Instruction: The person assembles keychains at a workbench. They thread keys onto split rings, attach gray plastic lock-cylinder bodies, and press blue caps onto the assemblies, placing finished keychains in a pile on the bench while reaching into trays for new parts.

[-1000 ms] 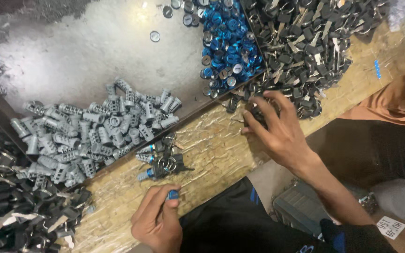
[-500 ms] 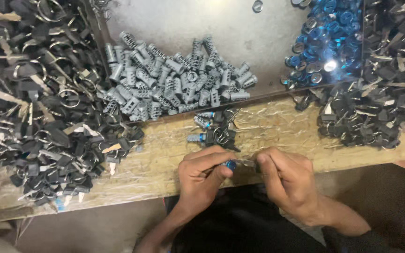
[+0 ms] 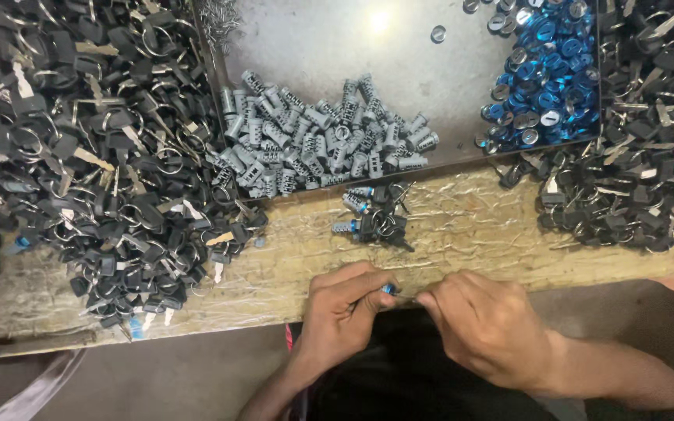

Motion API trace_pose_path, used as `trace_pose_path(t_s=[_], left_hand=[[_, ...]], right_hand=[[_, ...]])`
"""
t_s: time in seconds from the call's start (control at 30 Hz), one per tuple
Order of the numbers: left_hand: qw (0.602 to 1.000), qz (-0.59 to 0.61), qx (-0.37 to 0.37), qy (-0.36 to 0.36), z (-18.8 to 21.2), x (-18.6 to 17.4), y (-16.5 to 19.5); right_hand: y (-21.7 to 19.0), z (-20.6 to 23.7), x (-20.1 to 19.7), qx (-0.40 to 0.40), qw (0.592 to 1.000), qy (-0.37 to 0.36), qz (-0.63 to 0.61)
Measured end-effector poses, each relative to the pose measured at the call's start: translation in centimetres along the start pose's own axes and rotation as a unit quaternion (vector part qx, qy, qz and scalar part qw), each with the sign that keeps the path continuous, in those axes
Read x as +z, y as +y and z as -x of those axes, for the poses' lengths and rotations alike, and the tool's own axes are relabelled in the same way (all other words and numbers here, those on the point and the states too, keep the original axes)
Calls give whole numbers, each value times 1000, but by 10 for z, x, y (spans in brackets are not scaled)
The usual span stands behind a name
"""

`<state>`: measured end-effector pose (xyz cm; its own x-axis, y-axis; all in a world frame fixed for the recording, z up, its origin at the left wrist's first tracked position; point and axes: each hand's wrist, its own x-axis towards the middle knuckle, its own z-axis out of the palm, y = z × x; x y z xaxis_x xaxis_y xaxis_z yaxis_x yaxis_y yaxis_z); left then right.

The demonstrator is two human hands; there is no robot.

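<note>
Left hand (image 3: 346,310) pinches blue-tipped lock cylinder (image 3: 388,289); right hand (image 3: 487,327) pinches key (image 3: 407,296) into it.

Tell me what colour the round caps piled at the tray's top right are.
Bright blue caps with silvery faces, in the head view.

Grey lock cylinders (image 3: 317,140), shiny blue caps (image 3: 544,86), black-headed keys (image 3: 95,156), pale wooden bench (image 3: 462,234).
</note>
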<state>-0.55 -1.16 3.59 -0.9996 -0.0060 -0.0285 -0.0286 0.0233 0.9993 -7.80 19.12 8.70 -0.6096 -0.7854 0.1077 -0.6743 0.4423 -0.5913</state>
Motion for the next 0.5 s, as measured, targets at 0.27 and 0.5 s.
trace_pose_path(t_s=[0.27,0.5], left_hand=[[971,-173,139,85,0,18,-5],[992,-94,60,54,-26,9,-7]], right_hand=[[14,-5,32,35,996,71,-34],[11,-30,32,10,991,123,57]])
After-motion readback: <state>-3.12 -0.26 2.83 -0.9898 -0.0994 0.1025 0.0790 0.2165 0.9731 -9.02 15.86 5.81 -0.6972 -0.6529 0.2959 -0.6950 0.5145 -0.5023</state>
